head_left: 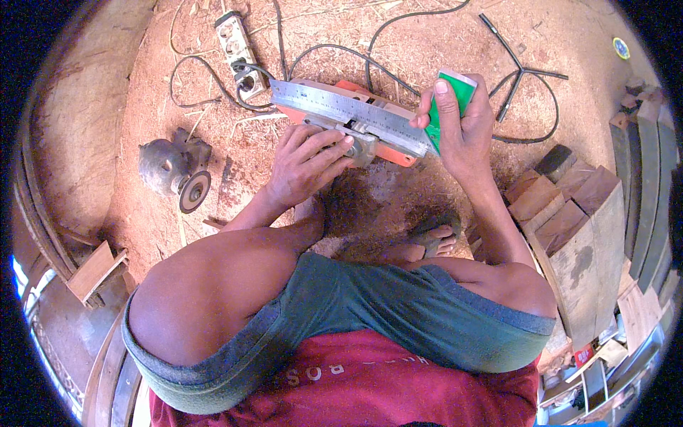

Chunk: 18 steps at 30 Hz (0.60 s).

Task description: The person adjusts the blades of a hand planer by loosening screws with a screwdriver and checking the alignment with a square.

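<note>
An orange power tool with a flat metal bed, which looks like an electric planer (pixel 395 154), lies on the ground in front of my feet. My left hand (pixel 307 158) is curled over the metal guide fixed to its near side, fingertips by a round knob. Between the thumb and fingers of my right hand (pixel 466 128) is the green handle of a try square (pixel 341 107). The square's long steel blade, marked with a scale, slants to the left across the planer's bed. It hides part of the tool beneath it.
At the far left is a white power strip (pixel 229 44) with plugs in it. A bench grinder (pixel 167 167) sits to the left. Black cables loop behind a three-armed wrench (pixel 521 70). Wooden blocks (pixel 569 206) are stacked at right; shavings cover the ground.
</note>
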Motion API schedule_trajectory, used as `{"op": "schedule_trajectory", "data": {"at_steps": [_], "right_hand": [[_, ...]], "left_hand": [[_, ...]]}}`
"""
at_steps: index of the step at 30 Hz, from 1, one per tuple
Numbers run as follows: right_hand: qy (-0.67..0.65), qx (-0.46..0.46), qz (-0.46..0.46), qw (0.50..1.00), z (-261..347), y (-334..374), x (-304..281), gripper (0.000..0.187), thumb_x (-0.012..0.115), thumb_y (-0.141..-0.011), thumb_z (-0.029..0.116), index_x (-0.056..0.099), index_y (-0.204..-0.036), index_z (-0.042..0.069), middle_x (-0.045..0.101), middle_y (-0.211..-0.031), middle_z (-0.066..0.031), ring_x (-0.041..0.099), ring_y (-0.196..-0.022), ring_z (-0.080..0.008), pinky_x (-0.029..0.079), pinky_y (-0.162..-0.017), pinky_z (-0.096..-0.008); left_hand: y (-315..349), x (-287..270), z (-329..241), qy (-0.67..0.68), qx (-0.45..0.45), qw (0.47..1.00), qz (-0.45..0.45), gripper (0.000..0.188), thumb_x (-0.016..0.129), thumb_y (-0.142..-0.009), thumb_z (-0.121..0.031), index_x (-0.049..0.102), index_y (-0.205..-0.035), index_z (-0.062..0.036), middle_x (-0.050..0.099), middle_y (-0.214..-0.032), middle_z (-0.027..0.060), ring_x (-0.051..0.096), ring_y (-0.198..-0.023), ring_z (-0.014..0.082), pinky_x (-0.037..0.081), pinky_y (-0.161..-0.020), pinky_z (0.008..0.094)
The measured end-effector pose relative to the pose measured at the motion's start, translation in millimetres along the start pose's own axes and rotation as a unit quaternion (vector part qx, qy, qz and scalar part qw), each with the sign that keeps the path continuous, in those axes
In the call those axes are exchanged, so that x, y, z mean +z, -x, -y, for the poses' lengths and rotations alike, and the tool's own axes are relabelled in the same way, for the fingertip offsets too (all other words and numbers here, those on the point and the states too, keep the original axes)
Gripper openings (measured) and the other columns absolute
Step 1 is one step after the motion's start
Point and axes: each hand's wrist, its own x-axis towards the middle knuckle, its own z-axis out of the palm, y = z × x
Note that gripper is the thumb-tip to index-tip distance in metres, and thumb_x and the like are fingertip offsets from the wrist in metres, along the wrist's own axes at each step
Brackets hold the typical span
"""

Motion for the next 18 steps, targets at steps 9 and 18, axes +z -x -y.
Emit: {"op": "schedule_trajectory", "data": {"at_steps": [9,18], "right_hand": [[-0.003,-0.003,-0.004,1.0,-0.4,0.9,0.0,0.027,0.055,-0.113,0.024,0.046,-0.115,-0.001,0.065,-0.079,-0.0078,0.067,-0.066,-0.0148,0.055,-0.061,-0.031],[-0.005,-0.001,-0.005,1.0,0.2,1.4,1.1,0.026,0.055,-0.113,0.025,0.047,-0.114,0.0,0.065,-0.079,-0.0072,0.067,-0.066,-0.0142,0.054,-0.061,-0.0306]], "left_hand": [[0.7,-0.4,2.1,-0.009,0.016,1.0,0.011,0.042,0.087,-0.079,-0.023,0.078,-0.119,-0.0142,0.071,-0.121,-0.0013,0.064,-0.1,0.0237,0.052,-0.087,0.0393],[0.3,-0.4,1.1,0.002,0.006,1.0,0.004,0.042,0.086,-0.08,-0.021,0.078,-0.12,-0.0138,0.071,-0.12,-0.001,0.064,-0.101,0.0234,0.052,-0.087,0.0389]]}}
